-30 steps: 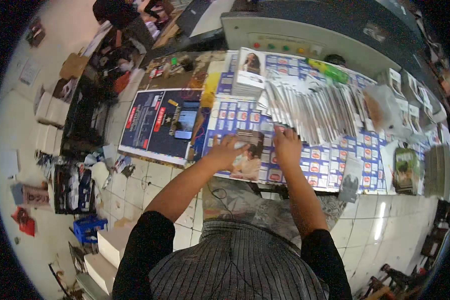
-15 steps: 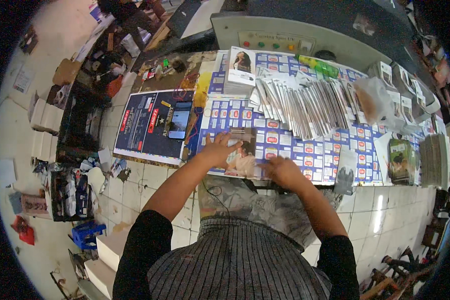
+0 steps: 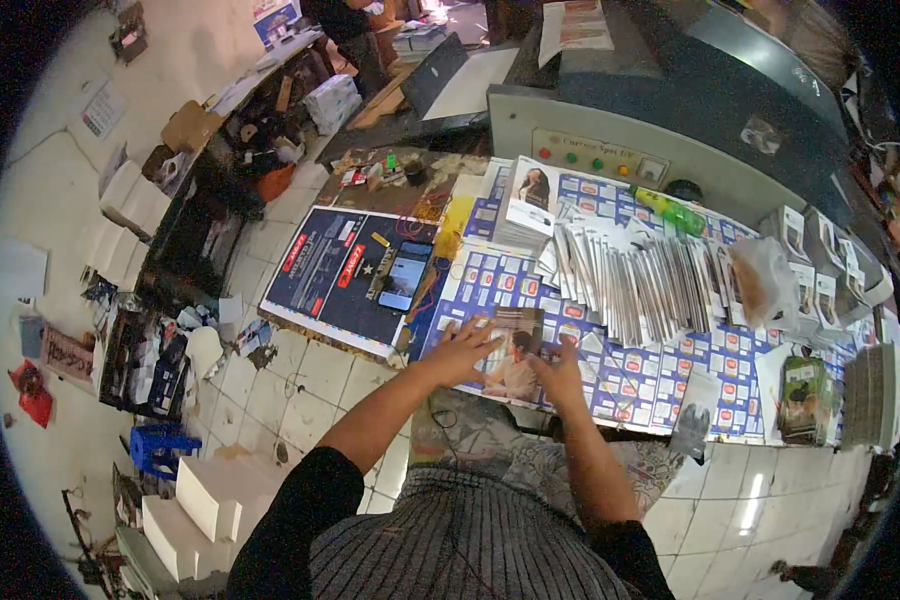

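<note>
A flat brown printed piece of packaging [image 3: 515,350], with a picture of a person on it, lies at the near edge of the table. My left hand [image 3: 460,354] rests on its left side, palm down with fingers spread. My right hand [image 3: 558,374] is at its right edge, the thumb on the printed face and the fingers apart from it. Beyond my right hand, a long overlapping row of flat printed cartons [image 3: 635,285] fans across the table. A neat stack of white cartons [image 3: 526,208] stands at the left end of that row.
Blue printed sheets [image 3: 470,290] cover the tabletop. A phone [image 3: 407,276] lies on a dark printed sheet [image 3: 315,262] at left. Bundled cartons [image 3: 800,275], a plastic bag [image 3: 767,285] and a green bottle [image 3: 673,212] are at right. A grey machine panel [image 3: 590,140] borders the back.
My right hand has moved forward and left onto the right edge of the packaging. My left hand stays on its left side. The whole view has shifted, so the table appears lower.
</note>
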A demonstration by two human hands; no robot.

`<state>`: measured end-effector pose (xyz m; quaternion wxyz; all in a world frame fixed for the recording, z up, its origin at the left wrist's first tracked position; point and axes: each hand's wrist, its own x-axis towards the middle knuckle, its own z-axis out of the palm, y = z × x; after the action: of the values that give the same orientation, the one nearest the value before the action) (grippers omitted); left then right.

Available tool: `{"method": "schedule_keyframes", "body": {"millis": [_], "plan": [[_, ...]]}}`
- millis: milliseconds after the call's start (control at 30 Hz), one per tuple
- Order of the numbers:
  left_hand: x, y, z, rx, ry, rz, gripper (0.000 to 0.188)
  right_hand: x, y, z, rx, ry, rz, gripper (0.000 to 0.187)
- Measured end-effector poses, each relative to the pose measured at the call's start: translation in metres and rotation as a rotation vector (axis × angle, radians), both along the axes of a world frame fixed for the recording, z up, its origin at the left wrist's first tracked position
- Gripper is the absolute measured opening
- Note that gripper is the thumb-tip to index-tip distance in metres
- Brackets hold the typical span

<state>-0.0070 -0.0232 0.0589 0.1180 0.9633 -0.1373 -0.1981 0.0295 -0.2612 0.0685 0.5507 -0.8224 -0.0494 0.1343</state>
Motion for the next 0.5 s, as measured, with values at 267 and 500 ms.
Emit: {"method": "schedule_keyframes", "body": {"millis": [267, 500], "plan": [[-0.004, -0.009, -0.022, -0.040, -0.170, -0.051, 0.085, -0.004, -0.020, -0.018, -0.125, -0.111, -0.011, 0.031], [-0.015, -0.006, -0.016, 0.074, -0.332, 0.088, 0.070, 0.041, -0.155, 0.068, 0.093, -0.482, -0.503, 0.021]]}}
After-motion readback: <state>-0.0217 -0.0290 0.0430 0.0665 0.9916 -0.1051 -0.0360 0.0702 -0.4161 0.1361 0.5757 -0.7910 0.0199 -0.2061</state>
